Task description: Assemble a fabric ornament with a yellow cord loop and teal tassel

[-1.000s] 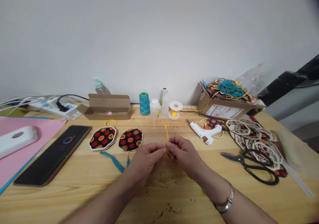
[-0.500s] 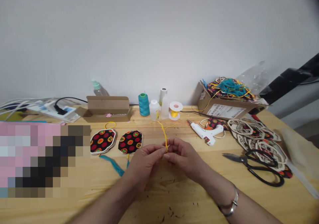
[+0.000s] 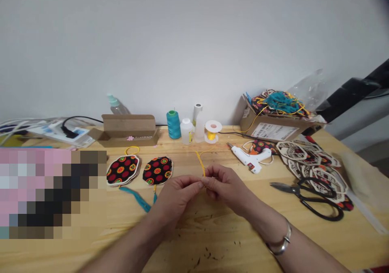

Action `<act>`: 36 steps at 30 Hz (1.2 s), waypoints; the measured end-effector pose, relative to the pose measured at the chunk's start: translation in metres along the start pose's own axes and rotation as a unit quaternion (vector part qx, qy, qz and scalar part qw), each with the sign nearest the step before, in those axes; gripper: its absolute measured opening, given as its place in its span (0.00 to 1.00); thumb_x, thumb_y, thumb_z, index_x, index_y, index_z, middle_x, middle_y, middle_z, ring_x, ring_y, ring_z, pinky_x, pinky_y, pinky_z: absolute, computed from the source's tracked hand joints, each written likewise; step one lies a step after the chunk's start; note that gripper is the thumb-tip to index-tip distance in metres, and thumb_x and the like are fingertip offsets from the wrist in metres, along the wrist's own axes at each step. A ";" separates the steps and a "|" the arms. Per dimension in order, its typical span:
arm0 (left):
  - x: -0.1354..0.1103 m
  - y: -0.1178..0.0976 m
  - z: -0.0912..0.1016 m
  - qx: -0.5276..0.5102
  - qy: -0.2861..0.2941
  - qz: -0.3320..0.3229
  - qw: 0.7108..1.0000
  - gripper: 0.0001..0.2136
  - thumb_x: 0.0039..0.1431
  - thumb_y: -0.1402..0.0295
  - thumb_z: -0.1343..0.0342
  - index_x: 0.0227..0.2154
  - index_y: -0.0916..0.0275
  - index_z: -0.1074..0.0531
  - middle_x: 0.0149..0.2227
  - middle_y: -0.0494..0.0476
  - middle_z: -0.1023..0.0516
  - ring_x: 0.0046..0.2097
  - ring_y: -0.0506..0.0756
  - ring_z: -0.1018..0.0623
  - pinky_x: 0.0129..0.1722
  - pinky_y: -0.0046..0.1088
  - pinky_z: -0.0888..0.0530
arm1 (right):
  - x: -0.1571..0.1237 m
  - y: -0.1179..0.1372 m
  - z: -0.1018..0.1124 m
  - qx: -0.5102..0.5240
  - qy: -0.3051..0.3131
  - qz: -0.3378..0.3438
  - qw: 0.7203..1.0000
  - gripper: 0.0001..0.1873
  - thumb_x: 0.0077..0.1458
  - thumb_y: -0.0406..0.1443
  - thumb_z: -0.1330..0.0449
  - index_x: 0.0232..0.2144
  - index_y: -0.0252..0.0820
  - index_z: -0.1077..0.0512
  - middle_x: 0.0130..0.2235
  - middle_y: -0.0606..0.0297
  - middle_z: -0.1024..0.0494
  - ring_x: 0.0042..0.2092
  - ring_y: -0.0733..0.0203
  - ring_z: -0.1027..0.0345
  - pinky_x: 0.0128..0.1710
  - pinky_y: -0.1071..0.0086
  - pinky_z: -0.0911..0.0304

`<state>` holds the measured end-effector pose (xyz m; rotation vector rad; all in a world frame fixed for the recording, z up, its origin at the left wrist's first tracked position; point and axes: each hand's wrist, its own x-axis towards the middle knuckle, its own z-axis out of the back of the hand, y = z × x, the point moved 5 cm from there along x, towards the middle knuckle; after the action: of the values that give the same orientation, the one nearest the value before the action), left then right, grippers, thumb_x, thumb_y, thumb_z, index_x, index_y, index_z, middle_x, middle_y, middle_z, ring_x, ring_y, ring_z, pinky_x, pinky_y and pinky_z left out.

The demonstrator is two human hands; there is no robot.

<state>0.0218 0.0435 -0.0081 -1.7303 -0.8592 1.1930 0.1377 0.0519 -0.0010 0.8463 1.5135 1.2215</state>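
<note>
A yellow cord (image 3: 201, 163) is pinched between my two hands over the middle of the table. Thumb and fingers of my left hand (image 3: 182, 190) close on it from the left; my right hand (image 3: 223, 186), with a silver bracelet at the wrist, closes on it from the right. The cord's upper part leans away toward the back, with a thinner strand curving right. Its lower end is hidden by my fingers. Left of my hands lie a black patterned fabric piece (image 3: 157, 170) with a teal tassel and a stack of similar pieces (image 3: 123, 170).
At the back stand a teal thread cone (image 3: 174, 125), a small bottle (image 3: 186, 132) and a yellow cord spool (image 3: 211, 136). To the right are a white glue gun (image 3: 251, 158), black-handled scissors (image 3: 319, 202), wooden cutouts (image 3: 293, 150) and a filled cardboard box (image 3: 270, 131). An open box (image 3: 130, 140) sits back left.
My fingertips have drawn closer together on the cord, and my right thumb now covers the part that showed between them. The whole view has shifted slightly.
</note>
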 end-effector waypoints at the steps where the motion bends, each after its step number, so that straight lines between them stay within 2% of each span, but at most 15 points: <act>1: 0.000 0.000 0.001 0.011 -0.007 -0.001 1.000 0.07 0.48 0.66 0.42 0.28 0.60 0.21 0.26 0.53 0.21 0.30 0.53 0.26 0.31 0.26 0.33 | 0.000 -0.001 0.000 -0.004 0.000 0.000 1.000 0.13 0.47 0.42 0.42 0.23 0.40 0.39 0.17 0.76 0.41 0.19 0.73 0.49 0.18 0.76 0.54; 8: -0.001 0.003 0.004 0.015 -0.008 0.020 1.000 0.08 0.46 0.64 0.41 0.29 0.60 0.22 0.28 0.53 0.20 0.30 0.53 0.25 0.30 0.26 0.33 | -0.003 -0.001 0.005 -0.032 -0.010 -0.017 0.999 0.11 0.47 0.41 0.43 0.23 0.40 0.39 0.17 0.76 0.42 0.19 0.72 0.49 0.17 0.76 0.56; 12: -0.002 0.004 0.002 0.008 0.002 0.034 0.999 0.10 0.46 0.62 0.41 0.32 0.60 0.22 0.28 0.54 0.20 0.29 0.53 0.26 0.29 0.25 0.33 | -0.002 0.002 0.008 -0.042 -0.029 0.000 0.999 0.09 0.47 0.38 0.43 0.22 0.40 0.38 0.18 0.75 0.41 0.19 0.72 0.49 0.18 0.76 0.54; 21: -0.002 0.001 0.005 0.042 -0.014 0.020 0.999 0.09 0.46 0.62 0.41 0.27 0.62 0.22 0.25 0.54 0.22 0.27 0.52 0.28 0.27 0.25 0.35 | -0.003 0.004 0.009 -0.045 -0.032 0.000 0.998 0.07 0.47 0.36 0.44 0.22 0.39 0.37 0.18 0.74 0.38 0.19 0.73 0.49 0.17 0.77 0.55; 29: 0.000 0.002 0.004 0.037 -0.004 0.016 0.999 0.09 0.47 0.61 0.41 0.27 0.62 0.23 0.26 0.54 0.22 0.28 0.52 0.29 0.28 0.25 0.35 | -0.005 0.003 0.008 -0.007 0.011 -0.047 0.999 0.14 0.50 0.43 0.46 0.22 0.37 0.36 0.21 0.71 0.37 0.20 0.74 0.48 0.17 0.78 0.54; 33: 0.000 0.002 0.006 0.048 -0.015 0.018 0.999 0.09 0.47 0.62 0.41 0.26 0.62 0.23 0.23 0.51 0.25 0.24 0.49 0.31 0.25 0.22 0.38 | -0.006 0.006 0.009 -0.009 0.043 -0.047 0.998 0.06 0.46 0.36 0.43 0.25 0.37 0.34 0.22 0.72 0.37 0.19 0.75 0.50 0.17 0.78 0.55; 36: 0.000 0.001 0.006 0.049 -0.019 0.021 0.998 0.08 0.46 0.62 0.41 0.25 0.62 0.24 0.21 0.50 0.26 0.23 0.48 0.33 0.23 0.21 0.40 | -0.006 0.007 0.009 -0.009 0.041 -0.047 0.998 0.05 0.43 0.33 0.43 0.26 0.37 0.33 0.21 0.74 0.37 0.19 0.75 0.51 0.17 0.77 0.55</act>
<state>0.0164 0.0448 -0.0105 -1.6583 -0.7767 1.2787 0.1478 0.0509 0.0071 0.7120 1.5885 1.2120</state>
